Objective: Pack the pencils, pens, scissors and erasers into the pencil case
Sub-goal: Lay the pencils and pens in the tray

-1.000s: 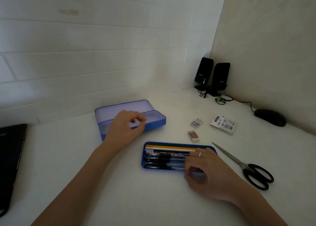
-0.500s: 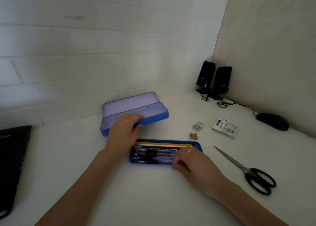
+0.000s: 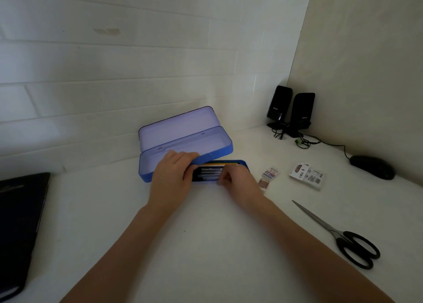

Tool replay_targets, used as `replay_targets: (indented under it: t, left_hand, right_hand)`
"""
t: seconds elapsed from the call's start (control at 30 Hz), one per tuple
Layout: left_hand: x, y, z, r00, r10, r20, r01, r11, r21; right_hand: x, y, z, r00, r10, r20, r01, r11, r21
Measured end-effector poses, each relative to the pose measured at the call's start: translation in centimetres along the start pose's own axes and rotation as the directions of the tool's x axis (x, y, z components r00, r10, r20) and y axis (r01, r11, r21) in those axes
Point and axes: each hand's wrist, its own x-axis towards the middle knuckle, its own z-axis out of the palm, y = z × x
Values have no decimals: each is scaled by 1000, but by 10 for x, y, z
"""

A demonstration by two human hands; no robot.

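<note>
Two hands held the pen tray by the open case.

From the head view, we saw our left hand curled over the tray's left end and our right hand gripping its right end. The pens and pencils lay inside the tray, right in front of the open pencil case and touching it. We think that part was nearly done. The scissors lay well apart on the white table, and two erasers sat near the tray, not packed yet.
</note>
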Motion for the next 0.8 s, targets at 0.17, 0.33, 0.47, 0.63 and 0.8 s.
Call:
replay_targets:
  t: [0.17,0.33,0.47,0.63,0.8]
  left_hand:
    - [-3,1,4,998,45,34,-44,999,-9]
    - [-8,8,7,984,136,116,-135,991,-20]
    - [-12,13,17,939,250,237,-244,968,-55]
    - [-15,21,17,900,327,289,-311,945,-99]
    - [-7,16,-4,993,27,115,-29,999,15]
  right_hand:
    - [9,2,-5,995,90,-42,-84,986,143]
    - [-7,4,-44,938,346,10,-221,575,788]
    - [-16,9,-67,891,397,221,-417,522,744]
    - [-23,24,-48,900,431,59,-378,709,595]
    - [-31,29,-38,926,377,-24,-319,814,485]
